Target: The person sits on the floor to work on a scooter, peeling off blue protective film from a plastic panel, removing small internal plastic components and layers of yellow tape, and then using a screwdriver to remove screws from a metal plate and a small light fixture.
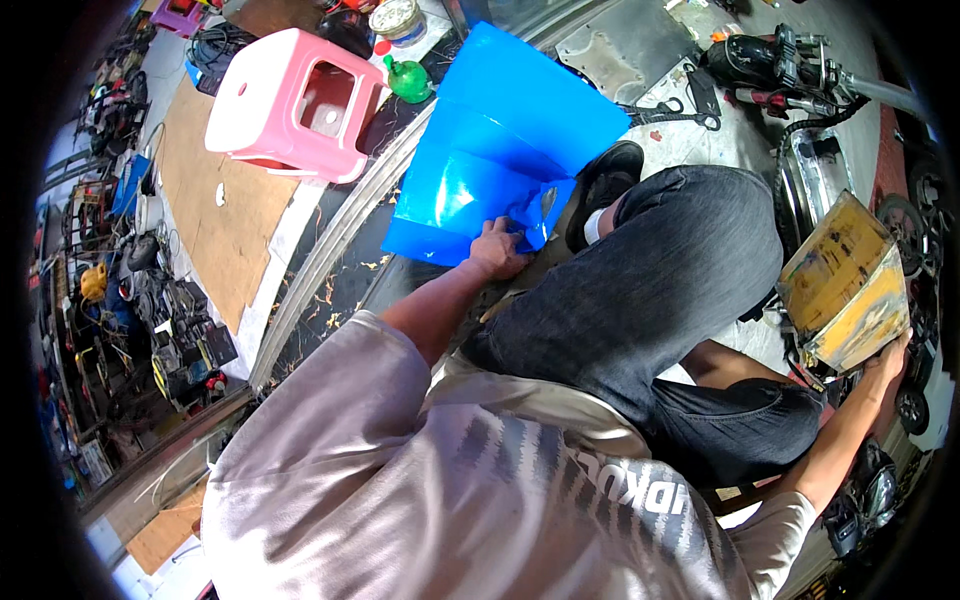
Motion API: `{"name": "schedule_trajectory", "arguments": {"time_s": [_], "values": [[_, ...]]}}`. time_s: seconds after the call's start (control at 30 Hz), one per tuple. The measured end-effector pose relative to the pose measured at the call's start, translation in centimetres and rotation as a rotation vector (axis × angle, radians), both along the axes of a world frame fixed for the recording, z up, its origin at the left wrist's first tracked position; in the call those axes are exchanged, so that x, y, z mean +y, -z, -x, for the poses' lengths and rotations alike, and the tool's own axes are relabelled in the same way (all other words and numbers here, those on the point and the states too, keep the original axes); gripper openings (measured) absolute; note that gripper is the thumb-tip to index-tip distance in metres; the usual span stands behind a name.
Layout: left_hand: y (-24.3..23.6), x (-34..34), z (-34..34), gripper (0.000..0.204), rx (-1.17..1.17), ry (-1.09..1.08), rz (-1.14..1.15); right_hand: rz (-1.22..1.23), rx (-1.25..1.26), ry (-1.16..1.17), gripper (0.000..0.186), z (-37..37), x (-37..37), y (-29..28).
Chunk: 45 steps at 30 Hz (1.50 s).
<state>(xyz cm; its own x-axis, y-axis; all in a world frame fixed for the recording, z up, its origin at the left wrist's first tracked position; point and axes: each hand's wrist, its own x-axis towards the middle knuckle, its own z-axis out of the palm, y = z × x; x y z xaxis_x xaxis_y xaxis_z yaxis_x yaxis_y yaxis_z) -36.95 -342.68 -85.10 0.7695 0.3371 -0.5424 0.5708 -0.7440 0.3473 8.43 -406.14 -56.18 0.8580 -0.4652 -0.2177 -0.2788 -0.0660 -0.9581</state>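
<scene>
My left hand point(500, 246) rests at the lower right part of a glossy blue sheet point(480, 100), its fingers bent onto it beside a crumpled cutout; its fingertips are partly hidden. The sheet has creases across it and lies next to my dark shoe point(610, 175). At the right, my right hand point(885, 358) grips the lower edge of a worn yellow box-like object point(840, 285) with dark stains, held tilted beside my knee.
A pink plastic stool point(262, 95), a green bottle point(410, 82) and a tub point(397, 22) stand upper left, near a cardboard sheet point(195, 220). Piled machine parts point(120, 300) fill the left side. A scooter-like machine point(760, 62) stands upper right.
</scene>
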Motion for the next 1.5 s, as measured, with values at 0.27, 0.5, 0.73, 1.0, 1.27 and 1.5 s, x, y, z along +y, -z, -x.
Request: {"name": "schedule_trajectory", "arguments": {"time_s": [0.27, 0.5, 0.73, 1.0, 1.27, 1.5], "values": [[-0.2, -0.5, -1.4, 0.064, 0.079, 0.018, 0.029, 0.022, -0.036, 0.092, 0.060, 1.7, 0.5, -0.1], [1.3, -4.3, -0.6, 0.059, -0.017, -0.027, 0.163, 0.087, 0.013, 0.144, 0.059, 2.8, 1.8, -0.7], [1.8, -3.4, -2.0, 0.036, -0.349, -0.001, -0.114, 0.058, 0.005, 0.125, 0.065, 2.8, 2.5, -0.4], [3.7, -4.5, -2.9, 0.038, -0.301, -0.041, -0.039, 0.118, 0.048, 0.140, 0.071, 2.1, 0.5, 0.2], [5.9, -3.2, -2.7, 0.046, -0.213, 0.110, 0.107, 0.150, 0.044, 0.119, 0.075, 2.6, 1.1, 0.1], [6.0, -5.9, -2.8, 0.045, -0.063, 0.064, 0.207, 0.187, 0.035, 0.189, 0.075, 2.1, 0.6, 0.5]]}}
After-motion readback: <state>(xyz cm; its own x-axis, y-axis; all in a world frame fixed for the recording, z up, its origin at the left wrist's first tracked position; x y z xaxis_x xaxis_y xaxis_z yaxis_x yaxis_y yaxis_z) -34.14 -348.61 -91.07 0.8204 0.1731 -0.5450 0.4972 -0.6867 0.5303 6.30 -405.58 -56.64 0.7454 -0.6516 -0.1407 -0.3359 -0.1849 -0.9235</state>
